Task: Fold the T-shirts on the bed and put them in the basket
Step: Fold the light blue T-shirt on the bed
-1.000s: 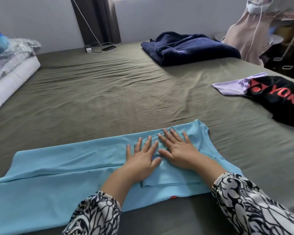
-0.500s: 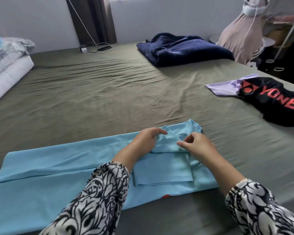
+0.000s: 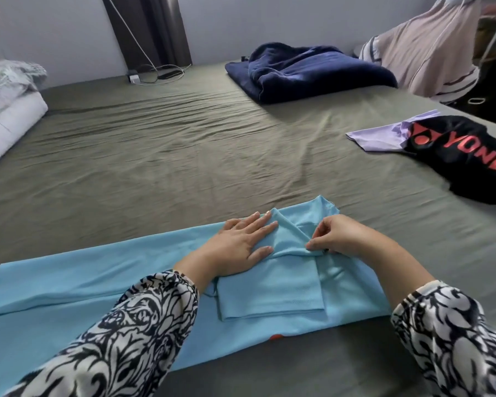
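A light blue T-shirt [image 3: 98, 285] lies lengthwise along the near edge of the bed, its sides folded in and a sleeve flap folded over near its right end. My left hand [image 3: 241, 242] presses flat on the shirt beside that flap, fingers straight. My right hand [image 3: 335, 236] pinches the folded sleeve edge between thumb and fingertips. At the right edge of the bed lie a black T-shirt [image 3: 464, 156] with red lettering and a lilac T-shirt [image 3: 381, 137] partly under it. No basket is in view.
The bed [image 3: 184, 156] has an olive-green sheet. A dark blue blanket [image 3: 307, 71] lies at the far right. White bedding [image 3: 3, 110] is stacked at the left edge. A charger and cables [image 3: 155, 75] lie at the far edge by the curtain. Beige clothing [image 3: 430, 44] hangs far right.
Both hands first lay flat on the shirt, then gripped the sleeve fold. Now my left hand is flat again, and my right hand still pinches the fold's edge.
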